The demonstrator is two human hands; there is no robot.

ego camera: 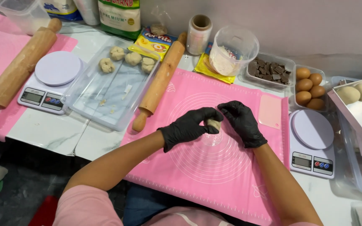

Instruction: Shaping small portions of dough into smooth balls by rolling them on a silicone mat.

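My left hand [189,127] and my right hand [244,121], both in black gloves, meet over the middle of a pink baking mat [239,175]. Between their fingertips is a small pale dough piece [214,124], pinched from both sides just above the mat. A clear plastic sheet lies on the mat under the dough. Most of the dough is hidden by my fingers.
A rolling pin [160,81] lies along the mat's left edge, beside a clear tray [105,104] with several dough lumps. Two kitchen scales [313,144] [51,79], a pink scraper [270,111], eggs [308,88], chocolate pieces [269,71], a tub [231,50] and a tray with dough balls [357,93] surround it.
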